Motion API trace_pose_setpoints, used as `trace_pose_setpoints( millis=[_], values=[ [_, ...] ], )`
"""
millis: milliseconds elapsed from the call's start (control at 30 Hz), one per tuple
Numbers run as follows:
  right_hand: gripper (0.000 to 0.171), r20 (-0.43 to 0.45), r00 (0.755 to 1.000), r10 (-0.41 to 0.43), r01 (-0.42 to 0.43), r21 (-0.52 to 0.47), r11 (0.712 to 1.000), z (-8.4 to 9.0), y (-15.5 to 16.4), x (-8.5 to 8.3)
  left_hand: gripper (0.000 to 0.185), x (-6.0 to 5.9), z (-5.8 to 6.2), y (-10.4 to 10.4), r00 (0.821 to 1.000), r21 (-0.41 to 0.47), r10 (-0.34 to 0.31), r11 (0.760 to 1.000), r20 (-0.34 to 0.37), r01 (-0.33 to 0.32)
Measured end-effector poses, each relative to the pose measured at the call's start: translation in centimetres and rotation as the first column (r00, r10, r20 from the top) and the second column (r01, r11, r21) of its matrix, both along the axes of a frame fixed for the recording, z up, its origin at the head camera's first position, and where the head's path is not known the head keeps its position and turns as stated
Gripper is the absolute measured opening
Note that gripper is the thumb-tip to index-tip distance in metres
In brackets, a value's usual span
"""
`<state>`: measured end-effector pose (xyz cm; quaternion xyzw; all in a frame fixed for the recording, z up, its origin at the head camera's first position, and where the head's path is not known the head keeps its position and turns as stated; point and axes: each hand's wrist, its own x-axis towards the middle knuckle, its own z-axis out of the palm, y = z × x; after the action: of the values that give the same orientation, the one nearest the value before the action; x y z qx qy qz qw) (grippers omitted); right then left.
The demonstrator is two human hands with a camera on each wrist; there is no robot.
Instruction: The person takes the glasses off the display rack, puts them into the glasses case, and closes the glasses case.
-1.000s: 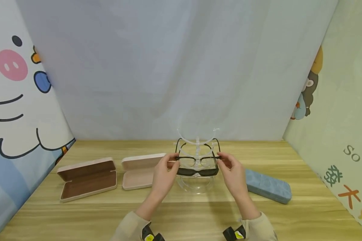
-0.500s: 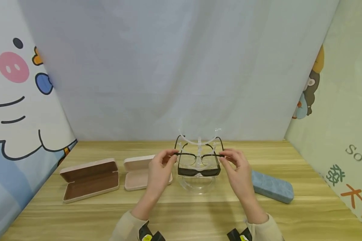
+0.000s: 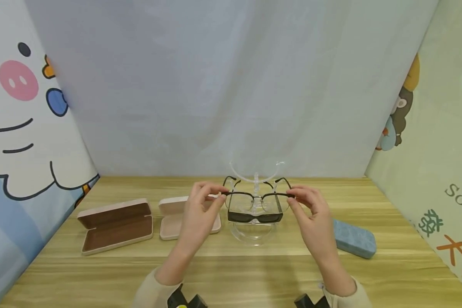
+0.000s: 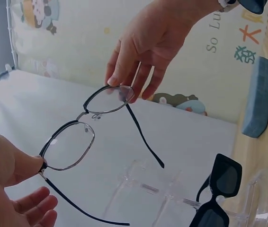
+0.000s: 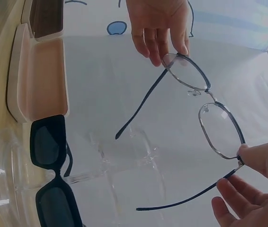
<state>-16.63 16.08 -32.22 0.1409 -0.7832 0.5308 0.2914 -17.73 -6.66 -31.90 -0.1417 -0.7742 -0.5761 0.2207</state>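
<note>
The open arms of the glasses (image 3: pixel 257 197) are shown free of the stand (image 3: pixel 255 231) only in the wrist views. The glasses are pinched at their outer corners by the left hand (image 3: pixel 198 214) and right hand (image 3: pixel 312 216), above the sunglasses (image 3: pixel 255 217). Two open cases (image 3: pixel 117 225) and a blue case (image 3: pixel 354 241) are seen alongside.

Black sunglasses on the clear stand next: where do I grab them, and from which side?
Pinch the black sunglasses at the frame's two outer corners, one hand from each side, probably lifting up and toward you. They sit front-out on the clear stand, whose post rises behind them, so the ends are free.
</note>
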Motion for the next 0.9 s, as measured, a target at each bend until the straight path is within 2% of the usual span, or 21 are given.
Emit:
trace_pose_setpoints(
  millis=[267, 467, 633, 900],
  values=[
    [0.014, -0.067, 0.998, 0.017, -0.017, -0.005, 1.000, 1.2, -0.1, 1.7, 0.010, 1.7, 1.4, -0.5, 0.997, -0.047, -0.008, 0.999, -0.078, 0.004],
    [0.016, -0.160, 0.987, 0.021, -0.022, -0.001, 1.000, 1.6, -0.2, 2.1, 0.012, 2.3, 1.8, -0.6, 0.993, -0.055, -0.026, 0.998, -0.117, 0.019],
    [0.018, -0.230, 0.973, 0.015, -0.019, -0.012, 1.000, 1.7, -0.4, 2.0, 0.011, 2.2, 1.8, -0.6, 0.992, -0.051, -0.024, 0.999, -0.120, 0.018],
    [0.015, -0.212, 0.977, 0.000, -0.002, -0.008, 1.000, 0.9, -0.4, 1.1, 0.010, 1.3, 1.1, -0.4, 0.996, 0.004, -0.034, 0.999, -0.080, 0.034]
  ],
)
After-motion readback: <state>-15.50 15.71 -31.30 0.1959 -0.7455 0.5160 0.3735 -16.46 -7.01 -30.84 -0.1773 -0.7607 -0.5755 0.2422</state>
